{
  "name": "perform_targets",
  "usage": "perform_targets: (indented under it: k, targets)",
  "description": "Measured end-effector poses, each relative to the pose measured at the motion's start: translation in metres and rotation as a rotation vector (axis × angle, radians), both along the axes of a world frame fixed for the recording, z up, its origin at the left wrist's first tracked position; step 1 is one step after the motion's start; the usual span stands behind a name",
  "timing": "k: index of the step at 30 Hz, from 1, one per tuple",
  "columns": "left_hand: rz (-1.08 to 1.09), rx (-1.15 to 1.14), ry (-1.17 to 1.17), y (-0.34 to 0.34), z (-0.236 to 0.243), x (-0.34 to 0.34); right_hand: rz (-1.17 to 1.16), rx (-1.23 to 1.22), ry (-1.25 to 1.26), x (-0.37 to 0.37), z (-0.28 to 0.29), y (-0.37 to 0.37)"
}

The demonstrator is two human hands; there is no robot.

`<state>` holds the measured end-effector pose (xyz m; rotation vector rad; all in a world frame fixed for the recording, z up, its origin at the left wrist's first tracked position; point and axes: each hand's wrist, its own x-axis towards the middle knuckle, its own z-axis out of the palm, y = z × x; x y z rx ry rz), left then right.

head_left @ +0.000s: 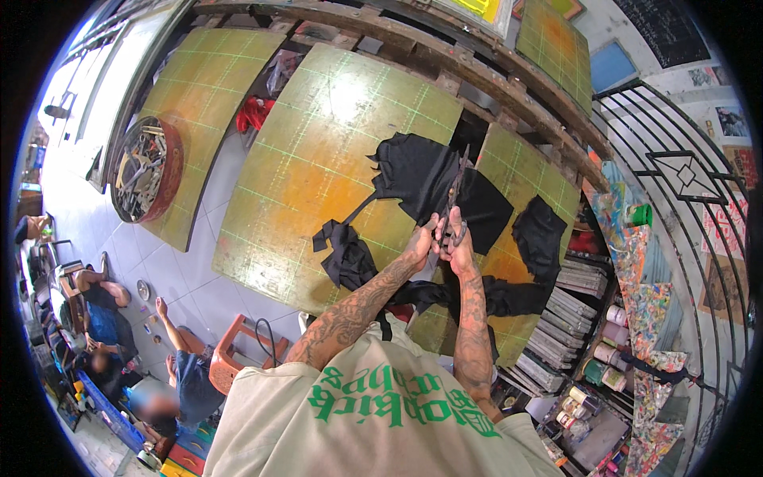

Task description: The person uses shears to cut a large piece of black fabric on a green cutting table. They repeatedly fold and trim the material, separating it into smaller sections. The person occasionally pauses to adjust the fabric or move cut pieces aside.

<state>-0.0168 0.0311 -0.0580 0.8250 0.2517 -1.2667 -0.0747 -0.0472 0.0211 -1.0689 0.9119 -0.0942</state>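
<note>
Right grip (pixel 457 248) clamped on scissors (pixel 454 192), left grip (pixel 418 246) can't be told; black cloth (pixel 417 171) likely cuts cleanest held taut!

- Both tattooed forearms reach over the table (pixel 274 191), its yellow-green boards gridded with pale lines.
- Right hand (pixel 457 245) holds dark scissors (pixel 455 188), blades pointing away from the body, above black cloth (pixel 413 168).
- Left hand (pixel 421 245) just beside the right, near the handles; exact grip unclear.
- More black scraps (pixel 542 230) at right.
- Left: round reddish container (pixel 172 173) of mixed tools on a separate board (pixel 208 79); orange stool (pixel 227 367); people seated low.
- Right: stacked slabs (pixel 579 288), jars (pixel 604 374), barred grille (pixel 678 176).
</note>
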Motion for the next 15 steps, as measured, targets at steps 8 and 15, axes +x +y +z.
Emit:
perform_targets:
  k: [8,15]
  targets:
    - [0.114,0.170,0.091,-0.010,0.017,-0.001,-0.089,-0.090,-0.063,-0.002,-0.014,-0.005]
    - [0.020,-0.003,-0.009,0.001,0.007,0.000,-0.039,-0.005,-0.108,0.003,-0.011,-0.013]
